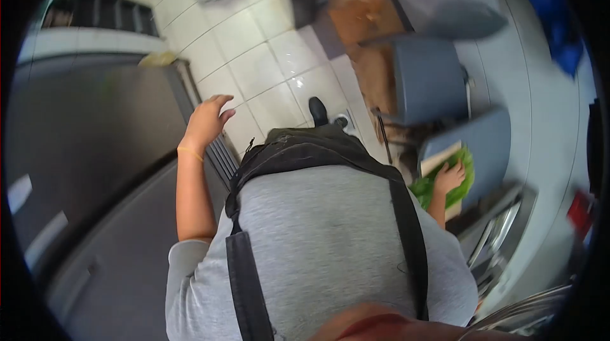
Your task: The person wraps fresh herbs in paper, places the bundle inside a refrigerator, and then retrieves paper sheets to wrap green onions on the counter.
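- On my head view, the left hand (213,115) is left of centre, its thumb and fingers apart with nothing between them; a thin yellow band (190,152) circles the wrist.
- It is nearest to the large grey cabinet (95,109) that fills the left of the frame.
- At right of centre I see the right hand (450,177) on a green leaf-like bundle (468,169), fingers spread over its face; I cannot tell how firmly they grip.
- A pale flat piece (440,158) shows at the bundle's edge, and grey chairs (432,80) stand just beyond it.
- Below centre are a grey shirt (318,226) and a black apron (298,153).
- Above the apron, one dark shoe (318,111) rests on the tiled floor (254,55), beside a round drain (343,120).
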Action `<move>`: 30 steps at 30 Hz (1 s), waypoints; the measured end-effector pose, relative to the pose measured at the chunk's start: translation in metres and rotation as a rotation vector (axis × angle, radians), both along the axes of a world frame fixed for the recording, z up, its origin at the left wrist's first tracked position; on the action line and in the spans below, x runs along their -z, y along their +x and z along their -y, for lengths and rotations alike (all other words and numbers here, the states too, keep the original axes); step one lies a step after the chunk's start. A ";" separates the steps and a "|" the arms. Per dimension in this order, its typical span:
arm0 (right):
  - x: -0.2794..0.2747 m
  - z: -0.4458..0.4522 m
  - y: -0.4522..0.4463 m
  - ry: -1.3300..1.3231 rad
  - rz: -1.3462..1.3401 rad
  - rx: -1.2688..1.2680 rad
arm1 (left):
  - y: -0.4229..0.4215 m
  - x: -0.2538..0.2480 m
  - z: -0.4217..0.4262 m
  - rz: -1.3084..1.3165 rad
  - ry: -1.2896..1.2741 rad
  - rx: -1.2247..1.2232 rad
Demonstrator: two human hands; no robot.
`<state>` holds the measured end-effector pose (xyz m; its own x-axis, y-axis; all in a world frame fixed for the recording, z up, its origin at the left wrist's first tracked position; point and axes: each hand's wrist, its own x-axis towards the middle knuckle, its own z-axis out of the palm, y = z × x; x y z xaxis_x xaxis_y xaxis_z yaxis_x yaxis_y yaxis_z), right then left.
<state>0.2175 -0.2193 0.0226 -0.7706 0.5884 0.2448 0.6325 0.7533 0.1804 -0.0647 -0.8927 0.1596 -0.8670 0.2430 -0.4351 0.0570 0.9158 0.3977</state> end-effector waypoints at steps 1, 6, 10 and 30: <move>-0.004 0.017 -0.035 -0.055 0.036 -0.028 | -0.009 0.002 0.012 0.004 -0.011 -0.049; 0.014 0.107 -0.245 -0.193 0.021 -0.456 | -0.036 0.005 0.099 0.011 0.021 -0.321; 0.070 0.197 -0.423 -0.569 0.308 -0.703 | -0.066 0.050 0.226 0.051 -0.064 -0.518; 0.214 0.509 -0.818 -1.054 0.616 -0.323 | -0.752 -0.344 0.608 -1.390 -0.526 -0.263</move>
<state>-0.6006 -0.7286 -0.1918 -0.7345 0.0429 -0.6772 0.4180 0.8148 -0.4018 -0.8166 -1.5006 0.5032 -0.6429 0.1018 0.7592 -0.0825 0.9762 -0.2008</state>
